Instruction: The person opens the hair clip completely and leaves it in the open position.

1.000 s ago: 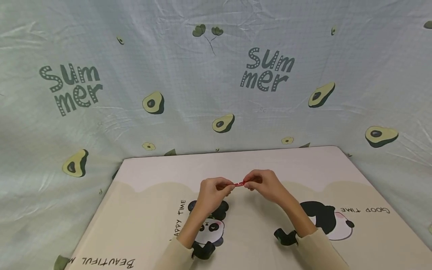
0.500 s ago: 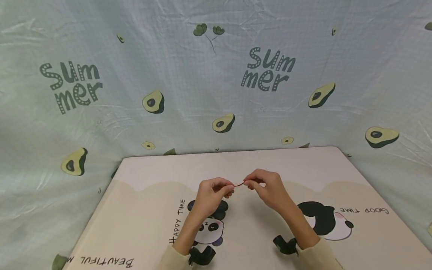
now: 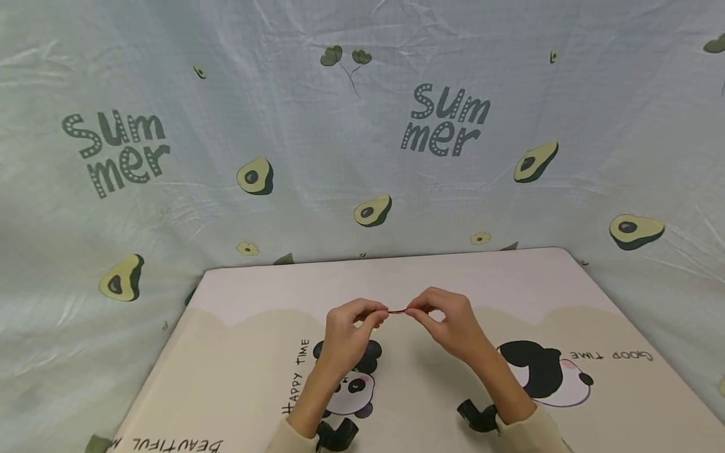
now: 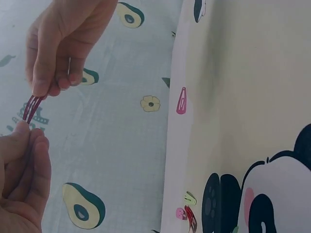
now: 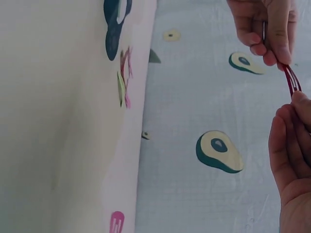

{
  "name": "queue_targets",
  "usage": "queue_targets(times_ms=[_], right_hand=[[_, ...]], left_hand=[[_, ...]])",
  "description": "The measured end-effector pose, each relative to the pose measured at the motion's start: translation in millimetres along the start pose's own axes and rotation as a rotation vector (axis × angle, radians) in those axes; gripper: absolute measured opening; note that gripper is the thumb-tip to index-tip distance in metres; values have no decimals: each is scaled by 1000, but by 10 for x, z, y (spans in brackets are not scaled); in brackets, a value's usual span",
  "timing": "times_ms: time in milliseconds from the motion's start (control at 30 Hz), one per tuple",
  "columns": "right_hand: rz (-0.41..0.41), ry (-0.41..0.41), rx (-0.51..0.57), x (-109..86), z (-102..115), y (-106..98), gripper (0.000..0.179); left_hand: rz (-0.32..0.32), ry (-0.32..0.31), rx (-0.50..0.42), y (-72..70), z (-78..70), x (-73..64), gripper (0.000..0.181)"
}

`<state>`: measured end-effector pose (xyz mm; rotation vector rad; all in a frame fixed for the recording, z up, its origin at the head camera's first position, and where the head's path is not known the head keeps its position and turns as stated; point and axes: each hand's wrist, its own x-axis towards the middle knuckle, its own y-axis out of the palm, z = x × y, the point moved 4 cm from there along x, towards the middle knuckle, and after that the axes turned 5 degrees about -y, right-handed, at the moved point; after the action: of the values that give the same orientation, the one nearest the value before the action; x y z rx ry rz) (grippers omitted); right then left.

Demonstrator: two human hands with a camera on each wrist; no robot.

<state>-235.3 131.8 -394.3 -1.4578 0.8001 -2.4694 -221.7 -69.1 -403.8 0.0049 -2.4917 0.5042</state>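
A red snap hair clip (image 3: 397,311) is held in the air between both hands, above the far part of the table. My left hand (image 3: 348,333) pinches one end between thumb and fingertips. At the other end, my right hand (image 3: 447,318) pinches it the same way. The head view shows the clip nearly edge-on. In the left wrist view the slotted hair clip (image 4: 31,109) spans the short gap between the fingertips, which cover its ends.
Near the table's edge lies a pink snap hair clip (image 4: 181,101). Farther along that edge is a small group of clips, among them a green clip (image 4: 190,198) and a red clip (image 4: 191,219). A patterned cloth (image 3: 317,126) hangs behind the table (image 3: 255,283).
The red hair clip has turned from showing its slots to nearly edge-on in the head view. Both hands keep their pinch on it and have shifted slightly left.
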Motion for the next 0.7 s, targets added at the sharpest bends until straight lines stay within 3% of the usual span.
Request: queue_targets(times_ms=[200,467,700], right_hand=[[-17,16,98,-54,-34,-13,19],[-29,-16,144,-44,21,5,20],[-3,-2,122,-47,57,53,18]], left_hand=[[18,53,5,-4,-22,-54,5],[-43,141,53,-56,-23,-60,7],[-53,135,50,-96,3,-106,8]])
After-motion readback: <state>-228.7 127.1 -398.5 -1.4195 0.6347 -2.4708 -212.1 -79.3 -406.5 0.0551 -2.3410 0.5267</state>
